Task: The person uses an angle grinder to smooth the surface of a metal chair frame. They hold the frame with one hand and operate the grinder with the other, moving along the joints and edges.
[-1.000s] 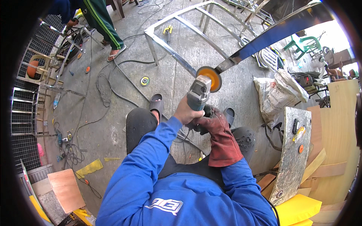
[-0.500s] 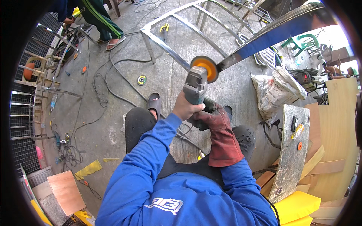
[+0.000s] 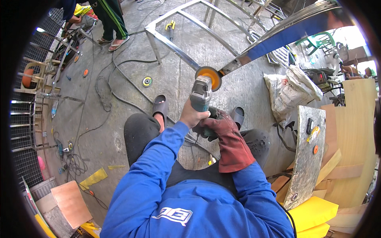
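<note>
1. Near the frame's centre I have two hands on one angle grinder [image 3: 201,94]: my bare left hand [image 3: 193,117] has its fingers wrapped tight around the body, and my right hand [image 3: 217,126], in one dark red glove, is closed around the rear grip.
2. Two dark sandals [image 3: 160,107] sit just beyond my knees.
3. The grinder's one orange disc [image 3: 211,74] touches the end of one long steel bar [image 3: 278,37], upper centre.
4. Further off, one steel frame [image 3: 178,51] stands on the floor.
5. Upper left, one person's legs [image 3: 111,20].
</note>
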Available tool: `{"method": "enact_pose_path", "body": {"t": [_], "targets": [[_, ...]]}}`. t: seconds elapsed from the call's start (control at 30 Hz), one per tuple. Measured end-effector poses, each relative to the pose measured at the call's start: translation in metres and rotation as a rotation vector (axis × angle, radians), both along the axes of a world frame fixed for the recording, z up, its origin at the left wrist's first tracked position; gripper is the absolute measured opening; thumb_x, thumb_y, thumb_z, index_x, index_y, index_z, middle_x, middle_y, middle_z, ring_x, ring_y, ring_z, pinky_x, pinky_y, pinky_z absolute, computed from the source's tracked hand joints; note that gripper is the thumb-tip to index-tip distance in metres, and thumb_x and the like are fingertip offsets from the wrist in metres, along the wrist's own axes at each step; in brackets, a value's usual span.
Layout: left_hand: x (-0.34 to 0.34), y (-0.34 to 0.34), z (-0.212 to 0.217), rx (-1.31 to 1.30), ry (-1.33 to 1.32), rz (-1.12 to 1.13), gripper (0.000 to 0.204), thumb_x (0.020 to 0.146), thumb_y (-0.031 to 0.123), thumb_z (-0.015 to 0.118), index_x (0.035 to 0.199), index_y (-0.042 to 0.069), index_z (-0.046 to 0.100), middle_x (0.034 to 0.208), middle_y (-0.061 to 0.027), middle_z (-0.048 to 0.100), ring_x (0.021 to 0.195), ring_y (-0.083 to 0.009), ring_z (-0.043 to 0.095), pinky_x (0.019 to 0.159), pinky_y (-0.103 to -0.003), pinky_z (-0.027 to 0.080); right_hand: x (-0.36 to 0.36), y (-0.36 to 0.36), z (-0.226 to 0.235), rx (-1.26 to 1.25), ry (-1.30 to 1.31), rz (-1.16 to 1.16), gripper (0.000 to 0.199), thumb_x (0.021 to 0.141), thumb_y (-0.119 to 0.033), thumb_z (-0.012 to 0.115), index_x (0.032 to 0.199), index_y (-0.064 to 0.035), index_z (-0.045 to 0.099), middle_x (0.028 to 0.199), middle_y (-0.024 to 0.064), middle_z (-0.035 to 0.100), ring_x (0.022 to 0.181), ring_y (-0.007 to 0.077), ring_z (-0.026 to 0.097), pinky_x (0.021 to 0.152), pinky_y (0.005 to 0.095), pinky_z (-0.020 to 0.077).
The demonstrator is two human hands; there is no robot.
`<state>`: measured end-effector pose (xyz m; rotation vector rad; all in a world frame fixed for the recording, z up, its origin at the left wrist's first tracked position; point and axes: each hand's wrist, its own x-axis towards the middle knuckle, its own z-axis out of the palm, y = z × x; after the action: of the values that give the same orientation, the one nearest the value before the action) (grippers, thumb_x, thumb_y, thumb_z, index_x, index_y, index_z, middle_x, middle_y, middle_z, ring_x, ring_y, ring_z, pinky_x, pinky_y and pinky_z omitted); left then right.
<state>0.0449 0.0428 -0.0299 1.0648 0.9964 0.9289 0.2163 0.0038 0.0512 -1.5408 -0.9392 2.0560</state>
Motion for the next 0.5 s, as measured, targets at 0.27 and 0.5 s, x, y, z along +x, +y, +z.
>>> {"method": "enact_pose_path", "body": {"t": [0.27, 0.5], "targets": [[-0.008, -0.014, -0.044, 0.048, 0.244, -0.036, 0.062, 0.064, 0.012, 0.085, 0.121, 0.004, 0.060, 0.106, -0.0075, 0.070, 0.094, -0.0193, 0.067, 0.089, -0.035, 0.054, -0.002, -0.009, -0.054, 0.002, -0.038, 0.072, 0.035, 0.081, -0.021, 0.079, 0.112, -0.0040, 0.072, 0.092, 0.0050, 0.072, 0.083, 0.0128, 0.066, 0.073, 0.0289, 0.0534], [-0.013, -0.010, -0.053, -0.004, 0.307, -0.027, 0.062, 0.064, 0.014, 0.084, 0.121, 0.004, 0.061, 0.107, -0.0085, 0.070, 0.096, -0.0214, 0.068, 0.089, -0.036, 0.054, -0.007, -0.005, -0.085, 0.000, -0.126, 0.113, 0.028, 0.087, -0.020, 0.079, 0.109, -0.0042, 0.073, 0.093, 0.0028, 0.072, 0.082, 0.0095, 0.066, 0.071, 0.0279, 0.0543]]}}
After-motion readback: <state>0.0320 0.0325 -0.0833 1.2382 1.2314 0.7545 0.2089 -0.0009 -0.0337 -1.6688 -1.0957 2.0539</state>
